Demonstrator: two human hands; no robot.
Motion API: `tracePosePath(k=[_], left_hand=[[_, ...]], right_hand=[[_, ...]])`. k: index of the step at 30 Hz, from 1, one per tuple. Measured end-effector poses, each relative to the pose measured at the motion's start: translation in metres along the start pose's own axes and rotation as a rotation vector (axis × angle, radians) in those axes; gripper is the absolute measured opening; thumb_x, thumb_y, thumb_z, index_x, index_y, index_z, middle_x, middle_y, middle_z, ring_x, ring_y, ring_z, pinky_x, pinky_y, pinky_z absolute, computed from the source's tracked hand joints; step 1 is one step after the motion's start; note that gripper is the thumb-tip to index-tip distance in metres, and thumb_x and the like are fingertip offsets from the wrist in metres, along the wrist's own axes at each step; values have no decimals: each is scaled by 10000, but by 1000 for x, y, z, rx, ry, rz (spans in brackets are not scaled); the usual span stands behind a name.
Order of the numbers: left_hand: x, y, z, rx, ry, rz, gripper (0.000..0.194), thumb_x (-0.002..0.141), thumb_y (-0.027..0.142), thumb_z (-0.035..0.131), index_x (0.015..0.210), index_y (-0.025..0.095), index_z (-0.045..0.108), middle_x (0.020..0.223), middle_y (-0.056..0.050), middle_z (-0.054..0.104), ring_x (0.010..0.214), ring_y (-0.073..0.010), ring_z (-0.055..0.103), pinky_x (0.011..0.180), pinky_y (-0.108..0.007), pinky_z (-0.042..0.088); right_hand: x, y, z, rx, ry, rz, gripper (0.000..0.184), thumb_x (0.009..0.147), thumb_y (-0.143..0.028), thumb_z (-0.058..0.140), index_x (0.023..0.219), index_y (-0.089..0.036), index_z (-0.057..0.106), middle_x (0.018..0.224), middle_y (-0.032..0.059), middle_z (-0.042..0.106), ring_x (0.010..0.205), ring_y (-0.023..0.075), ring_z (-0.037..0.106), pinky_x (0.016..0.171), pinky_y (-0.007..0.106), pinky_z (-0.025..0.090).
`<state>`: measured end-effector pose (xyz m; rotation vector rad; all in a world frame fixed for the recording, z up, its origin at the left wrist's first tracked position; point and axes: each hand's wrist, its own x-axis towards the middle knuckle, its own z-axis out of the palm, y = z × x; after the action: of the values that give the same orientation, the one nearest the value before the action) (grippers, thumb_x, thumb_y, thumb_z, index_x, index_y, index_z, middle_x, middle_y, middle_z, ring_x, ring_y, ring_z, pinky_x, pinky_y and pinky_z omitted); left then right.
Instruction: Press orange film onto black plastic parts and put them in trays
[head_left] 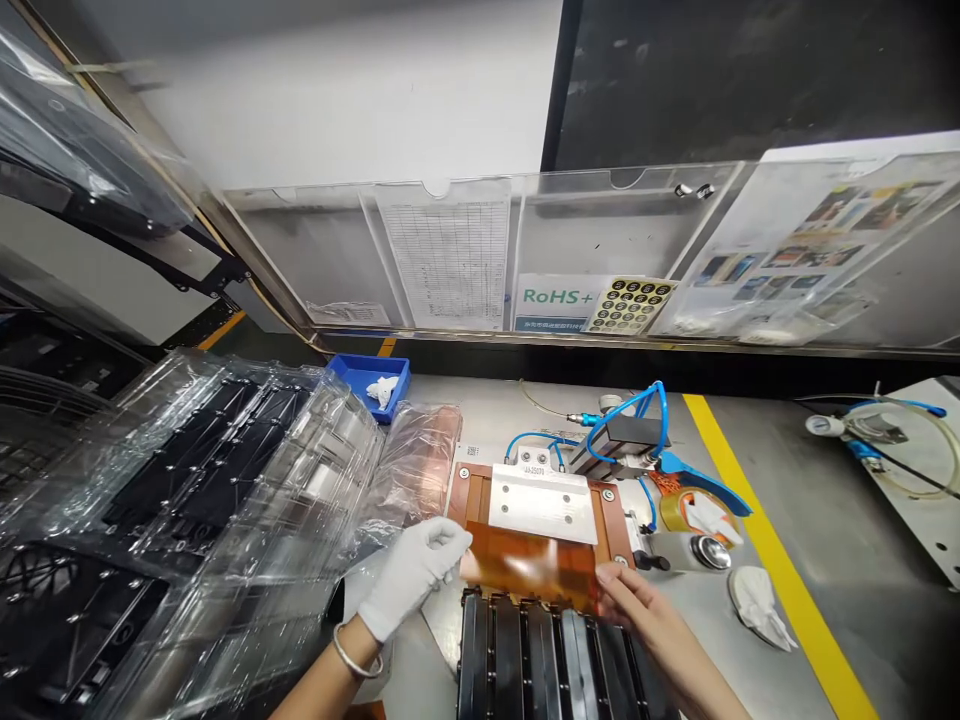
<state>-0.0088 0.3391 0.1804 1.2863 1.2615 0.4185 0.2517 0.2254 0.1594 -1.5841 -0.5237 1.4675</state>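
On the steel bench (832, 500), short of its far edge, a white-plated fixture (543, 508) stands behind a black slatted block (546, 660); between them, an amber sheet (525, 562) is finger-pinched at opposite edges by gloved left hand (417, 572) and bare right hand (639, 602), apparently for tautness.

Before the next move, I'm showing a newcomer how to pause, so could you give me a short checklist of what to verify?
1. Left hand pinching the amber film: ok, at its left end.
2. Right hand pinching the film: ok, at its right end.
3. Both hands gloved: not ok; only the left wears a glove.
4. Film apart from the black ribbed block: cannot tell; they overlap in view.
5. Blue bin apart from the film: ok.
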Motion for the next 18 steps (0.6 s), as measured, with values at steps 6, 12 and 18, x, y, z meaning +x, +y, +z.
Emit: tracePosePath(k=[6,12,18], left_hand=[[45,2,6,44,-77,13,273,783,444,590,700,184,582,615,53,572,496,-90,489,557,-250,376],[80,-4,18,107,-138,-73,244,790,409,550,659,212,492,518,76,548,424,-91,462,516,-237,339],[92,3,25,213,-91,-134,207,815,300,533,640,229,449,382,90,493,413,-101,422,536,-231,326]], right_hand=[[37,-7,-8,-110,52,-45,515,587,-700,751,626,-199,637,562,-22,574,558,146,497,568,280,404],[71,-10,-27,-191,85,12,407,687,-559,709,583,-201,546,490,-62,510,435,91,407,478,241,259],[87,-6,-35,-228,93,36,391,700,-554,684,598,-197,561,483,-66,495,400,82,390,452,237,268]])
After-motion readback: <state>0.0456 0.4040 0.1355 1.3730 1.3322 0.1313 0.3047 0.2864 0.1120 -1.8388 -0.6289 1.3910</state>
